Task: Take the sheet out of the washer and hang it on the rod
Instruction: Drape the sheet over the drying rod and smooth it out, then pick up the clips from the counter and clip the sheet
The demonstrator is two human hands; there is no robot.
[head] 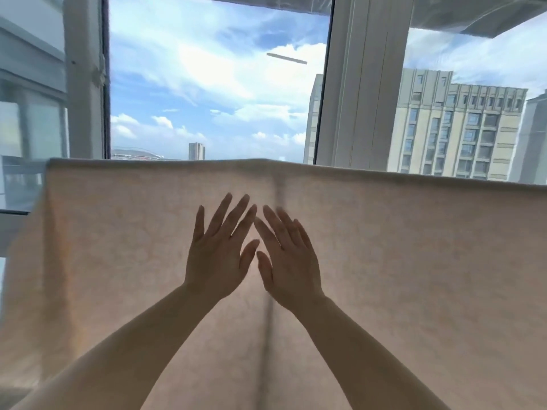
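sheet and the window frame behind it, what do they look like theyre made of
Sheet: looks like thin woven fabric, matte pale peach; daylight glows through it and a faint pattern shows. Exact fibre unclear.
Window frame: seems to be painted metal or plastic, smooth white, with straight ridged profiles; I cannot tell which.

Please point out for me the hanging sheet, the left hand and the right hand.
pale peach fabric sheet (414, 247): head view, on the flat cloth right of its centre crease.
left hand (214, 255): head view, middle of the hand's back, fingers spread.
right hand (291, 261): head view, middle of the hand's back.
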